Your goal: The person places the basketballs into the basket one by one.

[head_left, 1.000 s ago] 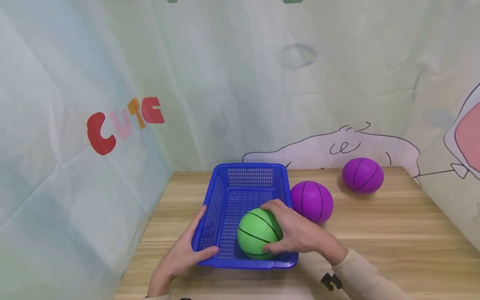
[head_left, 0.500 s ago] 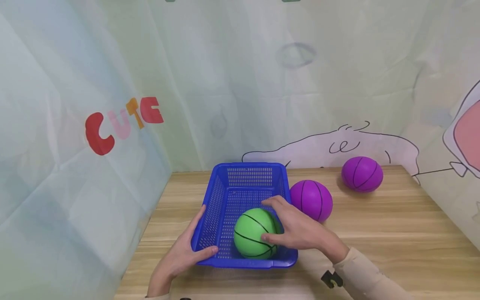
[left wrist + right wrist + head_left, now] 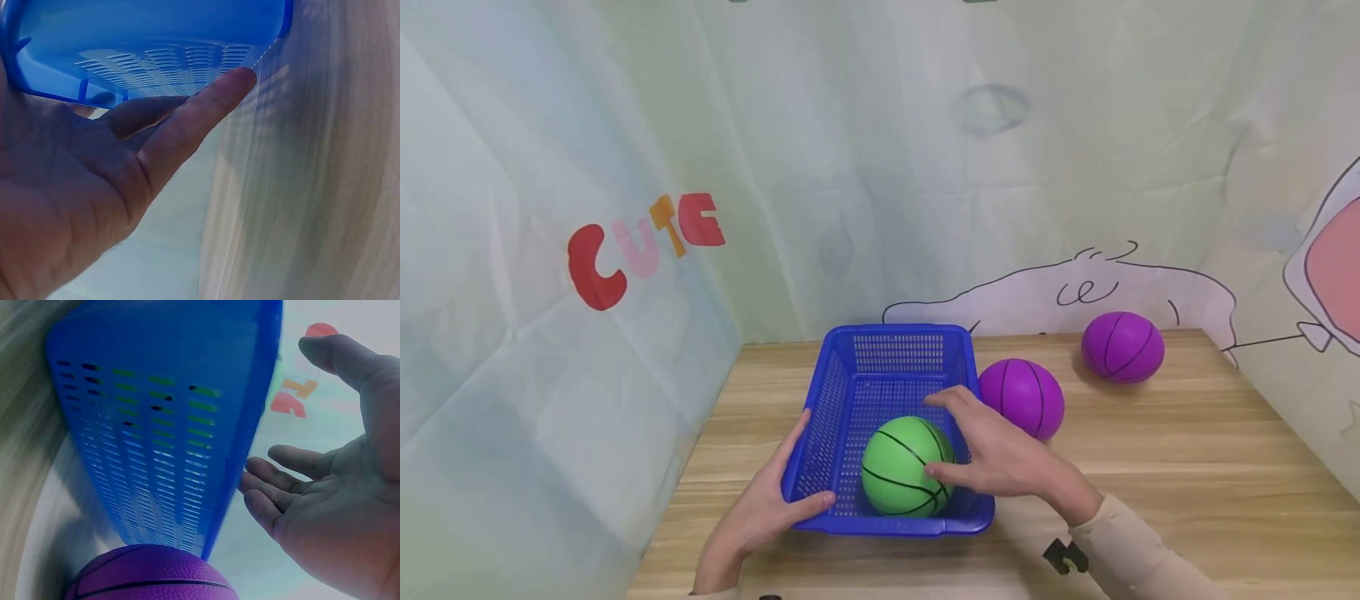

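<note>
Your right hand [image 3: 1000, 454] hovers, thumb and fingers spread wide and gripping nothing, at the right side of the green ball [image 3: 901, 467]; the thumb crosses in front of it, and whether the tip makes contact, you can't tell from here. And that ball? Inside the blue basket [image 3: 887, 527], down at the near end, right of the middle. Over to your left hand [image 3: 767, 504], and that one has hold: thumb over the rim at the near left corner, fingers along the outside of the left wall. Just beyond the basket's right wall sits a purple ball [image 3: 1024, 396], partly behind your right hand; a second purple ball [image 3: 1122, 347] rests well apart, at the far right of the wooden table [image 3: 1195, 458]. A small black object [image 3: 1066, 557], unclear, shows beside your pale sleeve [image 3: 1138, 550]. Printed cloth [image 3: 880, 150] hangs behind, letters [image 3: 664, 215] spelling CUTE at left.
</note>
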`<act>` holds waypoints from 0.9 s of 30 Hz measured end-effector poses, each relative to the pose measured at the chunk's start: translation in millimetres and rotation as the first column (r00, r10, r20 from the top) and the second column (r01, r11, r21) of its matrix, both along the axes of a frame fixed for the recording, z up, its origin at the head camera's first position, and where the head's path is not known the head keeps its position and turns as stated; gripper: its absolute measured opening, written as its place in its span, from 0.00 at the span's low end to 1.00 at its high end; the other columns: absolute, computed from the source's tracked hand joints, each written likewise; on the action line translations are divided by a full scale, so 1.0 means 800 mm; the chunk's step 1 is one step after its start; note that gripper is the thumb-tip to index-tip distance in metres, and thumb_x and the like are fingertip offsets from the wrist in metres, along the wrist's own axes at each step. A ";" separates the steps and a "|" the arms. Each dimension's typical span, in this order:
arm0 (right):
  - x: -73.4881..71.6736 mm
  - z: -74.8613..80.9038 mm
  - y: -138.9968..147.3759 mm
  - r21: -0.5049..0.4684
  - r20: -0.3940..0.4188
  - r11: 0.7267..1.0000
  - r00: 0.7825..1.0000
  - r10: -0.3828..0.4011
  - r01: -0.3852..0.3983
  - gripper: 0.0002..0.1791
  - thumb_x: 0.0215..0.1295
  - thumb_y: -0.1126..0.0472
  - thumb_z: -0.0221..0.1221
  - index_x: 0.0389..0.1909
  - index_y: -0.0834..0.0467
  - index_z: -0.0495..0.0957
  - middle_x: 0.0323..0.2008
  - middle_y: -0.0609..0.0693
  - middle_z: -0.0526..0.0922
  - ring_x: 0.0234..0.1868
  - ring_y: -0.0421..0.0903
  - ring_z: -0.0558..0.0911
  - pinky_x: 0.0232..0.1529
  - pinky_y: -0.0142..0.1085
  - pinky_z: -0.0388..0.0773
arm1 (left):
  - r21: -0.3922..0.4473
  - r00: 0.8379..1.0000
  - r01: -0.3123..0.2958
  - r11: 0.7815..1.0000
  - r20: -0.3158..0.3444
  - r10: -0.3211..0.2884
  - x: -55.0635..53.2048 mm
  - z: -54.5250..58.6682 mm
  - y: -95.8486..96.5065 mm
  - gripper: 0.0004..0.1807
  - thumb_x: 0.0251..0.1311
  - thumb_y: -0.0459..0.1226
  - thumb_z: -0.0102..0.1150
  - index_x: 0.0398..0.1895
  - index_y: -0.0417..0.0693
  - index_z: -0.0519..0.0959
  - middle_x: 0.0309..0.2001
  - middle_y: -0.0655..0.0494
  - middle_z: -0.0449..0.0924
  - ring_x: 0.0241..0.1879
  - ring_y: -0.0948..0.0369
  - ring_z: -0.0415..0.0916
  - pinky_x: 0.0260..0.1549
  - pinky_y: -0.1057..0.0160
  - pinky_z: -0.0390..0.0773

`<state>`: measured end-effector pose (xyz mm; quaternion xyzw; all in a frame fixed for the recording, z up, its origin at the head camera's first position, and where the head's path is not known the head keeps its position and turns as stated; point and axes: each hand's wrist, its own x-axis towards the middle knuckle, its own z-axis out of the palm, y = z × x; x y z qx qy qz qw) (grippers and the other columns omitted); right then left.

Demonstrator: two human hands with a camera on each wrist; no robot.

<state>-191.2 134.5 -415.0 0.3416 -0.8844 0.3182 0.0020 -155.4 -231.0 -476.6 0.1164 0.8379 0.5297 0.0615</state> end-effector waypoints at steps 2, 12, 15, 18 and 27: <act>0.000 0.003 0.002 -0.012 -0.015 1.000 1.000 -0.005 0.005 0.47 0.68 0.47 0.77 0.79 0.64 0.68 0.75 0.57 0.73 0.76 0.56 0.78 0.76 0.54 0.78 | -0.001 1.000 0.000 1.000 -0.001 0.000 0.000 0.000 0.000 0.66 0.63 0.42 0.82 0.94 0.66 0.43 0.91 0.41 0.45 0.81 0.33 0.63 0.79 0.28 0.62; -0.002 0.032 0.023 -0.068 -0.058 0.996 0.997 -0.056 0.052 0.55 0.66 0.46 0.78 0.86 0.59 0.59 0.82 0.58 0.69 0.81 0.58 0.71 0.80 0.59 0.71 | 0.009 1.000 0.003 1.000 0.001 -0.003 0.000 -0.003 -0.001 0.66 0.63 0.41 0.81 0.94 0.68 0.43 0.91 0.41 0.45 0.80 0.33 0.65 0.78 0.28 0.64; -0.004 0.042 0.033 -0.100 -0.067 0.991 0.994 -0.092 0.085 0.57 0.67 0.47 0.78 0.87 0.58 0.57 0.82 0.58 0.69 0.82 0.59 0.70 0.81 0.60 0.69 | 0.013 1.000 0.006 1.000 -0.004 -0.006 0.001 -0.003 -0.002 0.67 0.63 0.40 0.81 0.94 0.67 0.43 0.91 0.41 0.45 0.80 0.32 0.64 0.78 0.28 0.64; -0.007 0.052 0.044 -0.157 -0.042 0.980 0.991 -0.130 0.122 0.56 0.67 0.47 0.78 0.88 0.56 0.56 0.82 0.58 0.70 0.82 0.59 0.70 0.81 0.64 0.67 | 0.017 1.000 0.010 1.000 -0.008 -0.010 0.001 -0.003 -0.002 0.67 0.63 0.40 0.81 0.94 0.66 0.43 0.91 0.41 0.44 0.81 0.32 0.63 0.78 0.28 0.63; -0.016 0.079 0.094 -0.377 0.018 0.899 0.972 -0.233 0.223 0.57 0.69 0.60 0.77 0.91 0.52 0.52 0.84 0.57 0.66 0.83 0.62 0.68 0.82 0.59 0.66 | 0.010 1.000 0.016 1.000 -0.015 -0.016 0.000 -0.003 -0.001 0.67 0.64 0.41 0.81 0.94 0.66 0.42 0.92 0.42 0.42 0.82 0.30 0.59 0.78 0.26 0.60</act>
